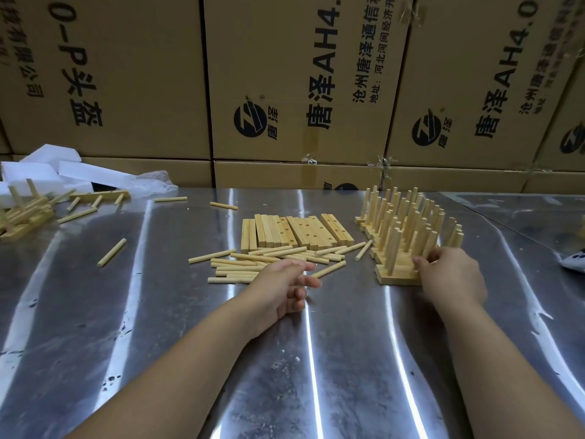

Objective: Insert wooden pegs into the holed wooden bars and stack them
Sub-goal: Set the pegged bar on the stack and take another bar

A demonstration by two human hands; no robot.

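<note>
Right hand (pixel 449 274) grips the nearest pegged bar (pixel 397 275) at 3 o'clock, seating it against the finished row (pixel 408 223). Left hand (pixel 285 286) hovers released, holding nothing, by the loose pegs (pixel 253 259) at 12 o'clock; blank bars (pixel 294 231) lie beyond. Best to press it flush, keeping pegs upright.

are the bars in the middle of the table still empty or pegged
Empty. The flat bars lie side by side with open holes showing; the loose pegs lie flat in front of them.
</note>
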